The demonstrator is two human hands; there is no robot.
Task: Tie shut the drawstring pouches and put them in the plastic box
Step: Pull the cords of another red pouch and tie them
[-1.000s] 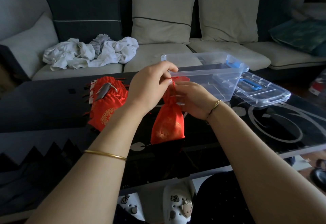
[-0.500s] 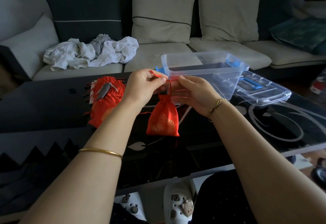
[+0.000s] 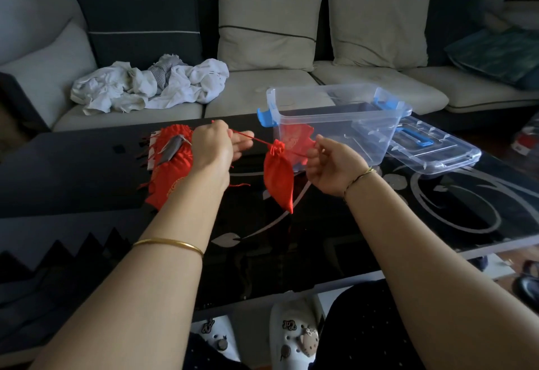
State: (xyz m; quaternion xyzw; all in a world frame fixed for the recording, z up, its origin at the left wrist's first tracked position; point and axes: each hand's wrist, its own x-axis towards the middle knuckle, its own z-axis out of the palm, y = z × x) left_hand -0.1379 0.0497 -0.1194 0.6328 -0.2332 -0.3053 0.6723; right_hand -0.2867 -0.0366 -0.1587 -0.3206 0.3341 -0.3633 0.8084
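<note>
A light sofa [image 3: 262, 86] is seen beyond a black glass table [image 3: 73, 171]. A clear plastic box [image 3: 335, 91], open, is placed at the table's far edge, right of centre. Its lid [image 3: 437, 151] is laid flat just beside it, toward the far right corner. One red pouch [image 3: 299, 136] is seen through the box's near left wall. A pile of red pouches [image 3: 172, 177] is located near the far edge, left of centre.

The pouch in hand [image 3: 278, 177] is suspended between the hands, over the table's middle, with its mouth gathered tight. Whether its lower tip touches the glass cannot be told.

The left hand [image 3: 213, 148] is clenched round one end of the drawstring [image 3: 253, 138]. The other end is pinched by the curled fingers of the right hand [image 3: 335, 165]. The drawstring is held taut, and the hands are kept well apart.
</note>
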